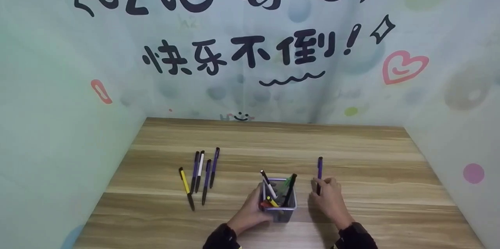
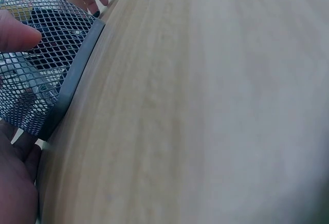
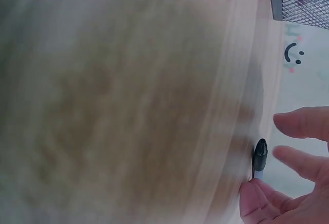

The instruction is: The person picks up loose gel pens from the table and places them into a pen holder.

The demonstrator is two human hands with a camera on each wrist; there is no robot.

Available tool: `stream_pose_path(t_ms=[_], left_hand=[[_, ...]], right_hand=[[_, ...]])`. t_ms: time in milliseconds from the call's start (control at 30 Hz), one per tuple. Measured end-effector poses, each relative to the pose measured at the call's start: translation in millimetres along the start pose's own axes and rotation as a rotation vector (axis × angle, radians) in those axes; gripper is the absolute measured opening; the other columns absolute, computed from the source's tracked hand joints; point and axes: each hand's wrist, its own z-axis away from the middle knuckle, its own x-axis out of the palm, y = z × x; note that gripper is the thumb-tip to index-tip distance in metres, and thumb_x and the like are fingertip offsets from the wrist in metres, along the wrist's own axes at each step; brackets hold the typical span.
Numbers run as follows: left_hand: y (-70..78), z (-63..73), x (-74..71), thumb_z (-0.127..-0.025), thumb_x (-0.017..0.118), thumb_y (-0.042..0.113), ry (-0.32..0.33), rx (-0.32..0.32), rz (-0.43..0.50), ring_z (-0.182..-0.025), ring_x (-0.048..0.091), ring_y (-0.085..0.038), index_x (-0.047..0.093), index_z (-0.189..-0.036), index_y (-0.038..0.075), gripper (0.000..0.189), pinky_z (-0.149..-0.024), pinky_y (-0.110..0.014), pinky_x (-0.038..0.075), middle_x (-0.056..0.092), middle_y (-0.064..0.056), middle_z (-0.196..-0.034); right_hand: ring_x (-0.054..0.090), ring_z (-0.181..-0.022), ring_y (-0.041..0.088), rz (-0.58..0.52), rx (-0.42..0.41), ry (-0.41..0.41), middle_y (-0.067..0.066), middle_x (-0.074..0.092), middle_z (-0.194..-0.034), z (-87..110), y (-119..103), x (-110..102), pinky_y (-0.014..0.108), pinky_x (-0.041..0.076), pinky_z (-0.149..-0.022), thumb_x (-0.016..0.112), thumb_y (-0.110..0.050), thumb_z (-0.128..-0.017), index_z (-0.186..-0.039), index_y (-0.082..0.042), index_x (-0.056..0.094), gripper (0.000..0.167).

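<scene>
One purple pen [image 1: 320, 167] lies on the surface [image 1: 390, 178], right of the mesh pen holder [image 1: 282, 215]. Right hand [image 1: 331, 198] is at its near end: fingers spread around it, thumb clear of the pen; can't tell how firmly the lower fingertips touch it. Left hand [image 1: 250, 210] grips the holder from its left side, thumb on the mesh, fingers round it. Holder upright on the surface; in it, leaning, a white pen [image 1: 269, 185], a black pen [image 1: 290, 189] and a yellow pen [image 1: 272, 201]. Five loose pens [image 1: 206, 181] grouped well left.
</scene>
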Motion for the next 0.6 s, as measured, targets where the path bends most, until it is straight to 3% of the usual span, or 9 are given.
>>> stream_pose_path(t_ms=[233, 433, 600], left_hand=[[0.7, -0.5, 0.7, -0.058, 0.076, 0.002, 0.009, 0.021, -0.078, -0.113, 0.044, -0.020, 0.042, -0.127, 0.019, 0.078, -0.104, -0.046, 0.027, 0.053, -0.003, -0.117], [0.6, -1.4, 1.4, -0.057, 0.074, -0.001, 0.003, 0.018, -0.044, -0.115, 0.046, -0.020, 0.043, -0.125, 0.017, 0.077, -0.106, -0.046, 0.029, 0.052, -0.002, -0.118], [-0.4, -1.7, 1.4, -0.058, 0.075, -0.002, 0.000, 0.018, -0.024, -0.116, 0.047, -0.021, 0.044, -0.124, 0.016, 0.076, -0.107, -0.045, 0.031, 0.052, -0.004, -0.119]], right_hand=[[0.047, -0.095, 0.034, 0.077, -0.026, 0.005, 0.025, 0.049, -0.103, 3.0, -4.1, -2.1, 0.045, 0.048, -0.078, 0.063, -0.003, -0.080, -0.113, 0.012, 0.059, 0.037], [0.053, -0.077, 0.025, 0.070, 0.006, -0.010, 0.018, 0.053, -0.087, 2.2, -2.3, -7.8, 0.036, 0.050, -0.065, 0.061, 0.001, -0.077, -0.094, 0.007, 0.068, 0.019], [0.055, -0.067, 0.018, 0.026, 0.069, -0.049, 0.015, 0.058, -0.083, 1.9, 2.0, -11.1, 0.028, 0.049, -0.055, 0.061, 0.003, -0.077, -0.085, 0.006, 0.065, 0.009]])
